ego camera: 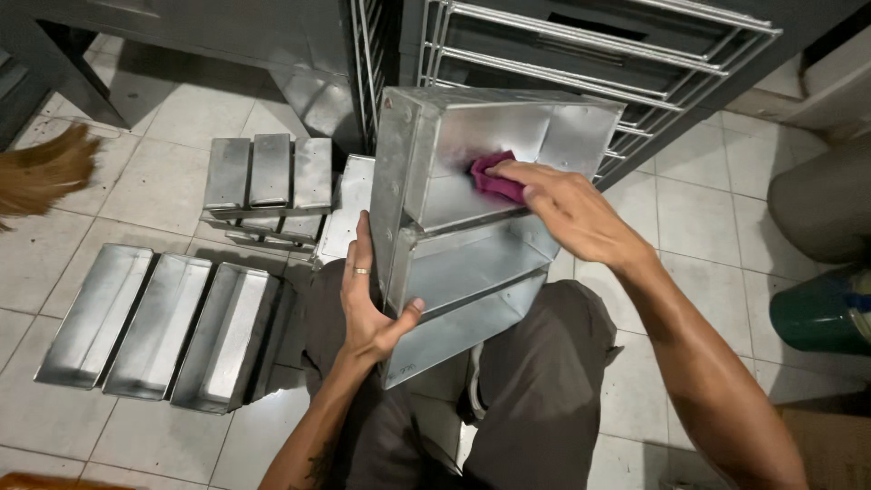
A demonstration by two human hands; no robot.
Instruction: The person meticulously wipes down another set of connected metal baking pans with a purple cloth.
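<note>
knees in dark trousers (544,399) fill the bottom of frame, person seated low over a tiled floor (680,236). a three-bay metal loaf tin set (472,227) is propped on its side against the lap, open bays facing right and toward the camera, long axis running from lower left near the knee up and right toward the wire rack (599,45).

left hand (367,304) clamps the near left end wall, thumb hooked onto the lowest bay's edge, fingers flat up the outside; ring on one finger. right hand (567,213) comes in from the right, fingers pressed together and flat on a magenta cloth (493,177), pinning it to the inside wall of the top bay. the cloth sits just left of those fingertips, so the right hand is the nearer one.

on the floor left: another three-bay set (159,322) open side up, and a stack of upside-down tins (268,186) behind it. green bin (821,313) far right.
</note>
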